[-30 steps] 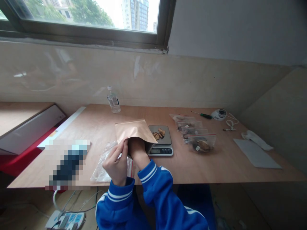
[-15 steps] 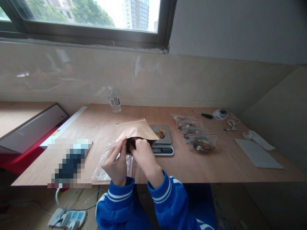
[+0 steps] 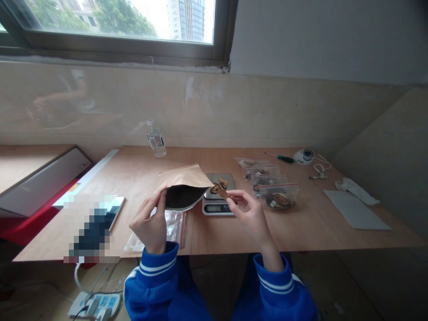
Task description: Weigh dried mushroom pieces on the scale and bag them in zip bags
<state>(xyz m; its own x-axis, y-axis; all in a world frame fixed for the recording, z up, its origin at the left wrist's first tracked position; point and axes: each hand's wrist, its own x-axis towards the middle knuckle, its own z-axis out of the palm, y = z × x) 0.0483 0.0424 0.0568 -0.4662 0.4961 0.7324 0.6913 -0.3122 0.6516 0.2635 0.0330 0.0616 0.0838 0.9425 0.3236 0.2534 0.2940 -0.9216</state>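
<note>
The kraft paper pouch (image 3: 182,178) lay near the middle of the bench (image 3: 301,232), a little toward its front edge. Its matte tan face was smooth and flat, and its mouth gaped toward the person as a dark oval. The left hand (image 3: 150,220) pinched the near lip of that mouth between thumb and fingers and held it open.

The right hand (image 3: 249,214) was just right of the pouch, in front of the digital scale (image 3: 219,207). Its thumb and forefinger were closed on 1 small brown dried slice (image 3: 223,193), thin and curled. It may have been mushroom or root, but it was too small to tell. More such pieces (image 3: 221,182) sat on the scale's grey steel plate, and the readout was unreadable.

The inside of the pouch was only shadow, so its contents were hidden. A crinkled clear plastic bag (image 3: 172,225) lay partly under the pouch at the front edge.

Right of the scale, 4 clear zip bags (image 3: 274,191) with red seal strips overlapped in a row. Only the nearest one plainly showed brown contents.

A small plastic bottle (image 3: 155,140) stood upright near the back edge. A green-handled screwdriver (image 3: 280,157) lay toward the back right corner, and a sheet of white paper (image 3: 356,216) lay flat near the right edge.

Both blue sleeves with white stripes were cut off by the bottom of the frame.
</note>
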